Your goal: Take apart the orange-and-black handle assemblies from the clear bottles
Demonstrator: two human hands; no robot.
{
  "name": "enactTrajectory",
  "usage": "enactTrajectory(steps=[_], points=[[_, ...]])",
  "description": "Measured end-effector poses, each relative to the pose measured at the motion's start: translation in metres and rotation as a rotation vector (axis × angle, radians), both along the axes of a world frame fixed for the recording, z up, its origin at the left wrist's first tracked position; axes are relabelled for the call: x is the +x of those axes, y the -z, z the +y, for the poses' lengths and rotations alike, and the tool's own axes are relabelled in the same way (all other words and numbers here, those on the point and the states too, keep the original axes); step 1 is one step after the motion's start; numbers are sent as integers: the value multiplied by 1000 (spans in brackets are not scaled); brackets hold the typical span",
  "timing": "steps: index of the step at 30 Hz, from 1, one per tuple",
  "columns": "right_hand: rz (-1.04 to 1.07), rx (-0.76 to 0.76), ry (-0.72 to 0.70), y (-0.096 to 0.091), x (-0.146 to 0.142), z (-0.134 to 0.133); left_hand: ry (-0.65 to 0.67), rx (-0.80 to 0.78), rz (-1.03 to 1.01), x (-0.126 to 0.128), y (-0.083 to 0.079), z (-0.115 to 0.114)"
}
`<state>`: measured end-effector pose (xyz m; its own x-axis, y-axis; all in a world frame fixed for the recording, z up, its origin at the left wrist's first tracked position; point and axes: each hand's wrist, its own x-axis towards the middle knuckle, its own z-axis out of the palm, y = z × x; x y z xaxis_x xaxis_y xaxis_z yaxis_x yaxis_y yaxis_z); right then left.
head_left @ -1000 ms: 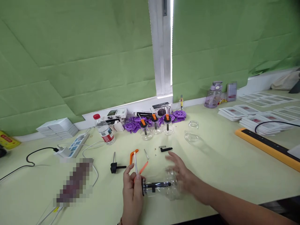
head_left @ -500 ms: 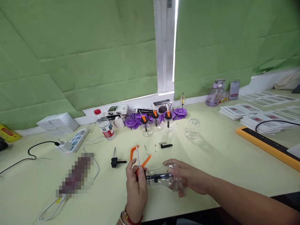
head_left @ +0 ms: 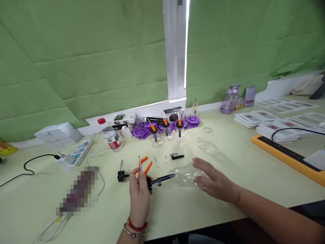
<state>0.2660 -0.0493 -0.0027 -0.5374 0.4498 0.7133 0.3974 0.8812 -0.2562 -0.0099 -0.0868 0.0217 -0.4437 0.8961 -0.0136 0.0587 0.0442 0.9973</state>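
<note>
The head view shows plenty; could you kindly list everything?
Table: 1, pale green, throughout
Wall panels: 2, green, back
Bottle: 1, clear, back left
Boxes: several, black and white, back
Openwork parts: several, purple, back
Orange-topped jars: 3, clear, back middle
Loose pieces: 2, clear, middle right
Spring: 1, metallic, middle
Crank: 1, black, middle
Rod: 1, silver, middle
Strips: 2, orange, middle
Knob: 1, black, middle left
Power strip: 1, white, left
Cards: many, white, back left
Packets: several, white, right
Jug: 1, purple, back right
Bar: 1, mostly orange, right
Pixelated patches: 2, unclear, left, back right
Cables: several, black or white, sides
Mechanism: 1, black, front
Jar: 1, clear, front
Left hand: 1, on mechanism
Right hand: 1, on jar
</note>
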Motion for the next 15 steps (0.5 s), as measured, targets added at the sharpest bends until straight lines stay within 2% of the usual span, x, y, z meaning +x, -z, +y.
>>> enactTrajectory(steps=[1,3,6,8,10,15], points=[[69,-4,76,1,7,2,-42,41,29,0,0,0],[221,-117,295,4,22,5,-84,88,74,-2,2,1],[489,-425,609,14,47,12,-47,83,109,-3,7,2],[577,-622,698,23,64,17,-5,45,117,-3,11,3],[550,-727,741,30,79,21,42,2,124,-1,15,4],[202,-765,930,27,96,33,106,-58,164,4,18,4]])
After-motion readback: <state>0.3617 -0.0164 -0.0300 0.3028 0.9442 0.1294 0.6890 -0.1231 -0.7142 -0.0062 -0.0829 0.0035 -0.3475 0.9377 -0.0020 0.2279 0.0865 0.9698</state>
